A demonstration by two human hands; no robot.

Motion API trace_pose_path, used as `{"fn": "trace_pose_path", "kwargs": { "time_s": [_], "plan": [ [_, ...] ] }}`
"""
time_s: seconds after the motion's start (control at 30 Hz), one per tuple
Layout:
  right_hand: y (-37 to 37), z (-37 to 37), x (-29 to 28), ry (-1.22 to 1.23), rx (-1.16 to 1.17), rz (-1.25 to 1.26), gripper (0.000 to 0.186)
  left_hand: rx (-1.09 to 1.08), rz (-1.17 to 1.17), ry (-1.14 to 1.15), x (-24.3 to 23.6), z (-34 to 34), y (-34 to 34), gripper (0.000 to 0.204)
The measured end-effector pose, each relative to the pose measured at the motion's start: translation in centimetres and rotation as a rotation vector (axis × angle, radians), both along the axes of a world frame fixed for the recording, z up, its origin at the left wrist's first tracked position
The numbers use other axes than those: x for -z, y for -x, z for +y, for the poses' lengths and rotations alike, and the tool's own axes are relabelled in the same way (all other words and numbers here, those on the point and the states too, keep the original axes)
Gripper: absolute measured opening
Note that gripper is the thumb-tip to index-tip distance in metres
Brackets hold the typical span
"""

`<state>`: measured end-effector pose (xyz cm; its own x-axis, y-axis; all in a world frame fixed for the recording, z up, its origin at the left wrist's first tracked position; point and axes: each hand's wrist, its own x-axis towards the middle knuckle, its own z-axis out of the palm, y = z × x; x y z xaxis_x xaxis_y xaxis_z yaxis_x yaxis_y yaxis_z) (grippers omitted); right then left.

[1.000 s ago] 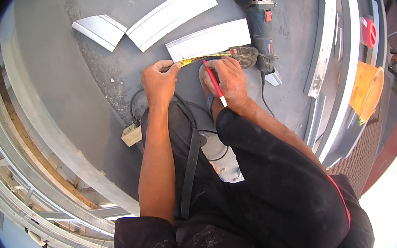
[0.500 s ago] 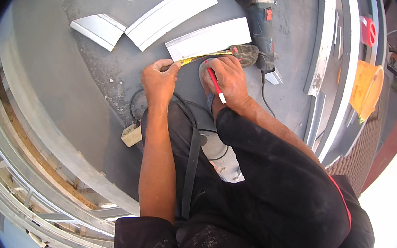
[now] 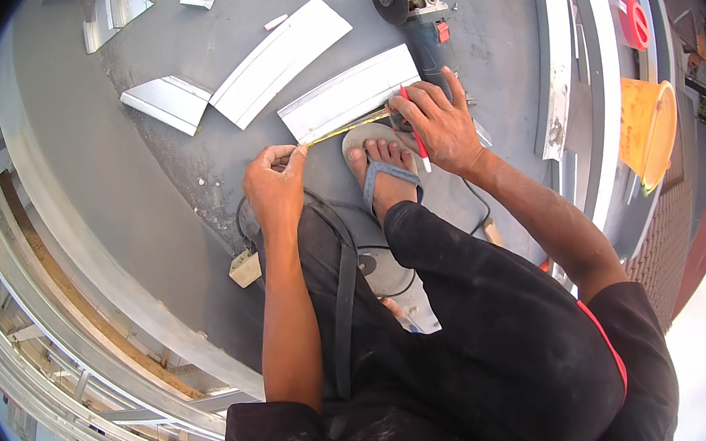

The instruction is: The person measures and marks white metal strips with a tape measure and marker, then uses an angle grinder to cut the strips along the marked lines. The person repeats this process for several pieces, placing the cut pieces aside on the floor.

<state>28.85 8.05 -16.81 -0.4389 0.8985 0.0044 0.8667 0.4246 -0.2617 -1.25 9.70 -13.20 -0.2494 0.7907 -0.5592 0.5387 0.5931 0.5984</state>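
My left hand [image 3: 273, 186] pinches the end of a yellow tape blade [image 3: 348, 128] between thumb and finger. My right hand [image 3: 439, 123] is closed over the dark case of the tape measure [image 3: 399, 119], with a red pen [image 3: 422, 147] also held among its fingers. Between my hands the blade runs along the near edge of a white profile piece [image 3: 349, 95] lying on the grey floor. Just below the blade is my sandalled foot [image 3: 391, 183]. The fingers partly hide the tape case.
Beyond my right hand lies an angle grinder [image 3: 421, 34] with a black disc. More white cut pieces [image 3: 281, 61] lie farther left. Long white profiles [image 3: 554, 49] and an orange bucket [image 3: 649, 130] are at the right. A cable [image 3: 482, 206] crosses the floor.
My right hand has moved right, from beside the blade onto the tape case, keeping the pen. My left hand still pinches the tape end. The whole view has shifted.
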Motion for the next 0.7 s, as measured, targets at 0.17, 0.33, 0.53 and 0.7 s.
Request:
{"fn": "trace_pose_path", "kwargs": {
  "time_s": [0.17, 0.33, 0.53, 0.7],
  "plan": [
    [1.9, 1.3, -3.0, -0.012, -0.059, 0.235, 0.056, 0.028, 0.051, -0.289, 0.0, -0.5, 1.1, 0.032],
    [0.7, 0.0, -6.5, -0.048, 0.245, 0.346, 0.075, 0.387, 0.145, -0.520, -0.3, 2.2, 0.3, 0.055],
    [-8.8, 1.3, -4.9, -0.156, 0.585, 0.024, 0.068, 0.860, 0.425, -0.526, 2.6, 3.2, -3.4, 0.087],
    [-11.4, 3.1, -2.3, -0.034, 0.572, -0.151, 0.066, 0.735, 0.497, -0.340, 2.6, 2.5, -3.9, 0.092]
  ]
}}
